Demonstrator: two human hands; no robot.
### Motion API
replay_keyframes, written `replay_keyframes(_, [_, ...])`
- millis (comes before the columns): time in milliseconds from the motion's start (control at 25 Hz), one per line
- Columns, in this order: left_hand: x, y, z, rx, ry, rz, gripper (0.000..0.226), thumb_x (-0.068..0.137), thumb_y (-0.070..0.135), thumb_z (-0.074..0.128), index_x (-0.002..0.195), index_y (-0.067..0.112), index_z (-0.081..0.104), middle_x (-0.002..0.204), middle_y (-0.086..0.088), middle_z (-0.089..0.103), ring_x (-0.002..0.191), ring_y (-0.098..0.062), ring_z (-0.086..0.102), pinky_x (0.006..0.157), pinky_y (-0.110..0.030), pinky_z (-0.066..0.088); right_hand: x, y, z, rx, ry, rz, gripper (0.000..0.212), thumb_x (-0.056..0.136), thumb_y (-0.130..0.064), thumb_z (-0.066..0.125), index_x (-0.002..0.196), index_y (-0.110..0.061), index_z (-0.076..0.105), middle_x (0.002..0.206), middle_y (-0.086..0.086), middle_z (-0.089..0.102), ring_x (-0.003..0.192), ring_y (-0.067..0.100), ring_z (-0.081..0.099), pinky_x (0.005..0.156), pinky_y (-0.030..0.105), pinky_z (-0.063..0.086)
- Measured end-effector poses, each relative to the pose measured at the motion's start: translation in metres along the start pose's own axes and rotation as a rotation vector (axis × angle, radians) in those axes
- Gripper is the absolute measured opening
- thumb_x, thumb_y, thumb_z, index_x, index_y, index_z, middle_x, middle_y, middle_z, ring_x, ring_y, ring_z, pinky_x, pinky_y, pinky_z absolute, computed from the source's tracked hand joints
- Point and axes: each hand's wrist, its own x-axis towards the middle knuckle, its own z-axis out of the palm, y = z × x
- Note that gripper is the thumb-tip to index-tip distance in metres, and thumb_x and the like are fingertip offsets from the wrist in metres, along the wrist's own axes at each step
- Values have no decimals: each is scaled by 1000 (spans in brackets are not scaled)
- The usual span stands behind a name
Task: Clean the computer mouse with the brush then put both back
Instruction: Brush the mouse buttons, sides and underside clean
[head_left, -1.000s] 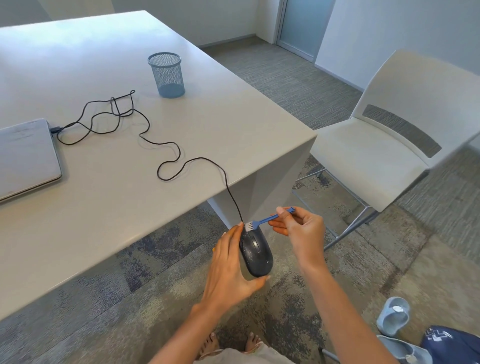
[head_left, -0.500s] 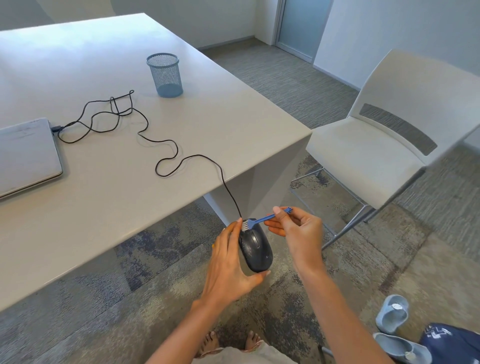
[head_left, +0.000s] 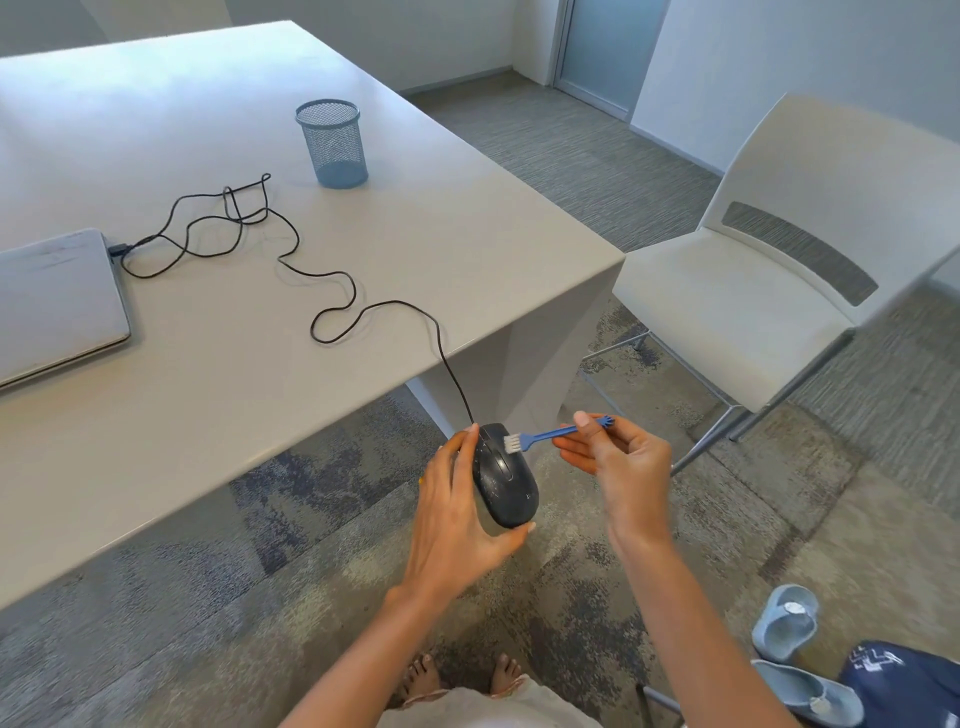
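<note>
My left hand (head_left: 457, 512) grips a black wired computer mouse (head_left: 506, 480) from its left side, held in the air just off the table's front edge. My right hand (head_left: 621, 462) pinches a small blue brush (head_left: 550, 433) by its handle. The white bristles rest on the front right of the mouse, beside the scroll wheel. The mouse's black cable (head_left: 332, 291) runs up over the table edge and loops across the top to a closed laptop (head_left: 57, 304).
A blue mesh pen cup (head_left: 332, 143) stands far back on the white table (head_left: 218, 384). A white chair (head_left: 753, 270) stands to the right. Blue sandals (head_left: 784, 623) and a dark bag (head_left: 904, 691) lie on the carpet at lower right.
The brush head has shifted a little to the right and down along the front of the mouse. Both hands stay in nearly the same place.
</note>
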Motion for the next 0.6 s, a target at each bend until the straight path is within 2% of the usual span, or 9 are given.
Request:
replay_keyframes(120, [5,5,-2,-12,31,-19,119,60,53,87,153,18,21,147,-3,33,136,-19,34,108,-36,37,-8,3,11,25,-28,-16,11,90,-11,69,84,-2,73,76,13,77,72,24,77,65,30,62])
replay_keyframes(240, [7,4,-4,-3,47,-23,118,61,55,86,153,18,22,147,-1,33,136,-18,34,107,-34,33,-1,2,4,22,24,-6,11,90,-12,69,82,-6,72,74,11,77,71,23,77,68,33,64])
replay_keyframes(400, [8,-1,-6,9,32,-29,119,61,56,86,154,19,21,148,-3,34,136,-19,34,109,-34,31,4,-3,-8,-15,66,-26,12,90,-14,69,86,-4,74,82,19,76,73,25,77,67,29,63])
replay_keyframes(600, [15,2,-9,-37,22,-48,119,62,55,85,154,19,20,148,0,34,137,-16,33,108,-32,31,-19,0,-3,-6,-77,-48,11,90,-13,69,86,-4,75,79,13,78,74,25,77,68,29,62])
